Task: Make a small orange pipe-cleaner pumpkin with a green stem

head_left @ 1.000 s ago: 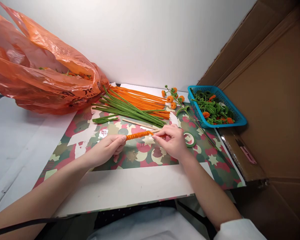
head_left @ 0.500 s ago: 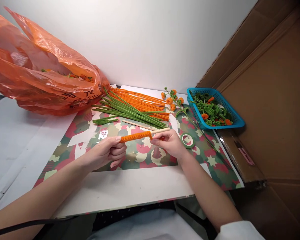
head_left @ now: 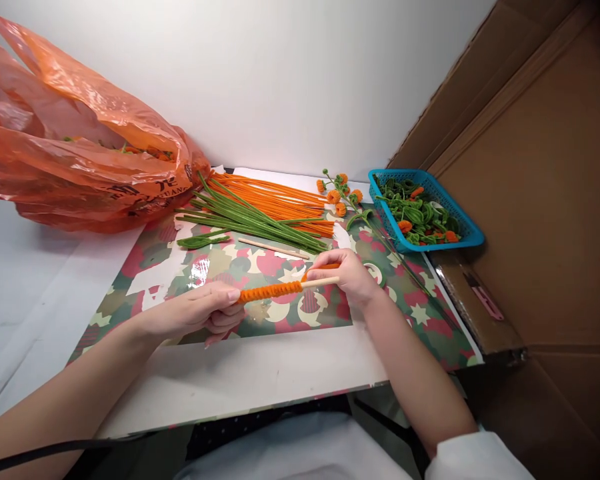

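Observation:
A thin wooden stick (head_left: 323, 282) lies level above the mat, with an orange pipe cleaner (head_left: 271, 291) coiled tightly round much of its length. My left hand (head_left: 207, 310) is closed on the coiled end. At the other end, my right hand (head_left: 347, 275) pinches the loose tail of the same pipe cleaner, beside the bare part of the stick. Just beyond lie green pipe cleaners (head_left: 265, 223) and orange pipe cleaners (head_left: 275, 198) in loose bundles. A second wooden stick (head_left: 273, 248) rests in front of them.
An orange plastic bag (head_left: 95, 180) stands at the left. A flower stem with orange blooms (head_left: 337, 195) lies near a blue basket (head_left: 473, 233) of green and orange pieces. Green tape (head_left: 376, 272) is partly hidden by my right hand. A pink cutter (head_left: 487, 303) lies on a cardboard box.
My right hand has carried the loose tail from below the stick to above it. Both hands and the stick sit slightly lower in view, and the view has shifted a little.

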